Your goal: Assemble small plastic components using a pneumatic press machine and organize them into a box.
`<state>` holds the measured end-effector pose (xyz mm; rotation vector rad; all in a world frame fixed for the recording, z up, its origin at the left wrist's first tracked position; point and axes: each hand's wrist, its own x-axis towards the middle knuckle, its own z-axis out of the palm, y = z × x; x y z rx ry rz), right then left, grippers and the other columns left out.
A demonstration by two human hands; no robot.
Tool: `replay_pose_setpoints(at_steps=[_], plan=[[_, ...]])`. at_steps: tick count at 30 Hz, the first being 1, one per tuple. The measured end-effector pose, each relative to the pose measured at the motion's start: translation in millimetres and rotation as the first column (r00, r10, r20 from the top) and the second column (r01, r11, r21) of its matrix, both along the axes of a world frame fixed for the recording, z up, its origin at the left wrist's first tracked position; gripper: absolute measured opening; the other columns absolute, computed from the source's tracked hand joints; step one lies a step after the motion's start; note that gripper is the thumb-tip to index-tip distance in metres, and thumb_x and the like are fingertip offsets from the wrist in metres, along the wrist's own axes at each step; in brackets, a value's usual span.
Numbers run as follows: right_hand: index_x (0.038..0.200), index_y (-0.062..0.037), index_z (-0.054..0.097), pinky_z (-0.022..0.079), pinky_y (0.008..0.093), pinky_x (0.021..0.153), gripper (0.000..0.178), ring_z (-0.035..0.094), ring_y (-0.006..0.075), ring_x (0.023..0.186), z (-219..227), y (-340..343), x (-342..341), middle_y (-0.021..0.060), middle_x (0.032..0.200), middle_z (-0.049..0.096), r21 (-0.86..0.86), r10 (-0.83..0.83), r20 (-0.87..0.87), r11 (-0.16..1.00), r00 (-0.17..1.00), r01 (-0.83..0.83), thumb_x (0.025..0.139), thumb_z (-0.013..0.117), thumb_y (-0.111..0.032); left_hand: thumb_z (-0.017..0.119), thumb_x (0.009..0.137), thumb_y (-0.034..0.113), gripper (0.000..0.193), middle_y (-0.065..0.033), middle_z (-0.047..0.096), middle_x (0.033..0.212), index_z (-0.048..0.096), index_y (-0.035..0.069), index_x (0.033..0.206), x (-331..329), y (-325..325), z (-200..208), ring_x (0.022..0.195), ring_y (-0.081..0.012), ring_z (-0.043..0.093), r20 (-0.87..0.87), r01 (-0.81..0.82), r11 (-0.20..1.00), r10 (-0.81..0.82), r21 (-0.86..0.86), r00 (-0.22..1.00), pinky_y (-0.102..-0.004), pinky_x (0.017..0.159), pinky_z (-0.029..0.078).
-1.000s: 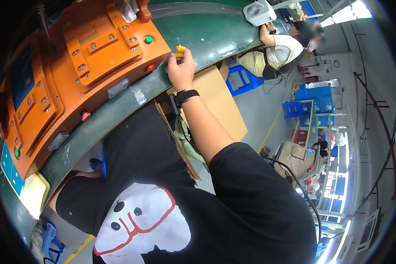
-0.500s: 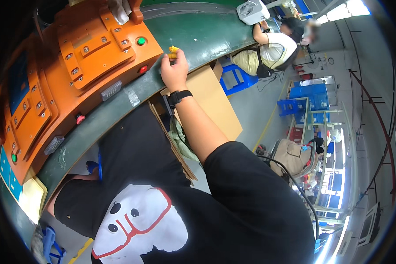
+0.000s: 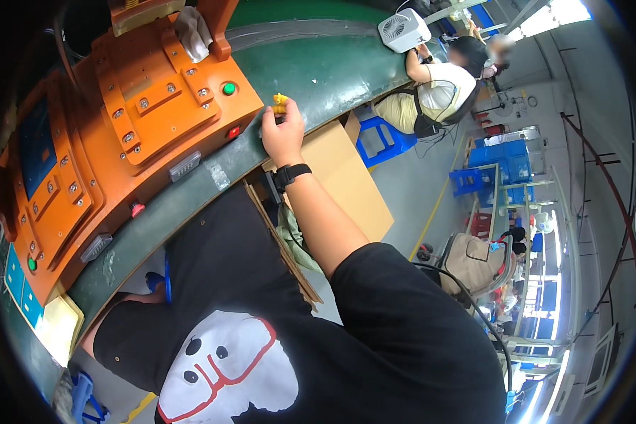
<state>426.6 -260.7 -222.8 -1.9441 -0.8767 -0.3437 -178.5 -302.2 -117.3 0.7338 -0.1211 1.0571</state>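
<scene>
My right hand (image 3: 284, 138) is closed, its thumb and fingers pinching a small yellow piece (image 3: 280, 101) that sticks out past the fingertips. What kind of thing the piece is, I cannot make out. The hand is over the near edge of a green bench (image 3: 325, 74), beside the right end of an orange machine (image 3: 251, 99). On that end of the machine are a green button (image 3: 229, 88) and a red switch (image 3: 233, 133), just left of my fingers. A black band (image 3: 292, 173) circles my right wrist. My left hand is out of view.
Below my forearm stands an open cardboard box (image 3: 350, 187). A whitish cloth (image 3: 192, 34) lies on the machine, and a red knob (image 3: 137, 209) is at its front. Farther along the bench, a co-worker (image 3: 442, 95) sits near a white fan (image 3: 403, 30) and blue stool (image 3: 385, 141).
The view has shifted slightly, so the machine and bench appear lower. My right hand keeps nearly the same place beside the machine, still pinching the yellow piece.
</scene>
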Motion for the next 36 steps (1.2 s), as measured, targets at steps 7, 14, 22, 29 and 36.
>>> replay_pose_setpoints(at_steps=[7, 14, 22, 29, 36], plan=[[0.106, -0.0016, 0.061, 0.049, 0.0421, 0.074, 0.027, 0.062, 0.0309, 0.081, 1, 2, 0, 0.0135, 0.084, 0.064, 0.065, 0.007, -0.075, 0.998, 0.997, -0.002, 0.083, 0.067, -0.013, 0.059, 0.093, 0.035, 0.037, -0.0204, 0.066, 0.088, 0.062, -0.003, 0.094, 0, 4, 6, 0.076, -0.0366, 0.065, 0.035, -0.036, 0.999, 0.036, 0.013, 0.999, -0.0468, 0.069, 0.055], [0.105, -0.0007, 0.061, 0.049, 0.042, 0.075, 0.026, 0.062, 0.0305, 0.08, 2, 3, -1, 0.0136, 0.084, 0.065, 0.018, 0.001, -0.103, 1.0, 0.995, 0.001, 0.083, 0.067, -0.013, 0.06, 0.093, 0.034, 0.037, -0.0202, 0.066, 0.089, 0.062, -0.003, 0.095, -7, 9, 16, 0.077, -0.0364, 0.065, 0.054, -0.06, 0.998, 0.059, 0.018, 0.997, -0.0466, 0.07, 0.055], [0.106, -0.0012, 0.061, 0.049, 0.043, 0.075, 0.026, 0.062, 0.0312, 0.08, 1, 4, -2, 0.0136, 0.085, 0.065, 0.024, -0.009, -0.078, 1.0, 0.997, 0.011, 0.083, 0.066, -0.012, 0.061, 0.093, 0.034, 0.037, -0.02, 0.066, 0.091, 0.062, -0.002, 0.096, 2, 9, 15, 0.078, -0.036, 0.065, 0.126, -0.115, 0.993, 0.111, 0.027, 0.986, -0.0463, 0.07, 0.055], [0.11, 0.0019, 0.062, 0.052, 0.0334, 0.073, 0.026, 0.065, 0.0219, 0.077, 3, 3, -3, 0.0125, 0.087, 0.068, -0.003, -0.012, -0.014, 1.0, 1.0, 0.012, 0.086, 0.066, -0.007, 0.061, 0.093, 0.034, 0.036, -0.0198, 0.066, 0.092, 0.062, -0.002, 0.097, 7, 17, 21, 0.079, -0.0358, 0.065, 0.175, -0.149, 0.987, 0.138, 0.054, 0.975, -0.0461, 0.071, 0.055], [0.109, 0.002, 0.062, 0.053, 0.0337, 0.073, 0.026, 0.065, 0.0224, 0.076, 5, 3, -4, 0.0126, 0.087, 0.067, -0.005, -0.018, -0.013, 1.0, 1.0, 0.018, 0.086, 0.066, -0.008, 0.062, 0.093, 0.033, 0.036, -0.0196, 0.065, 0.093, 0.062, -0.002, 0.098, 12, 23, 26, 0.08, -0.0355, 0.064, 0.218, -0.172, 0.983, 0.155, 0.065, 0.964, -0.0459, 0.072, 0.054]])
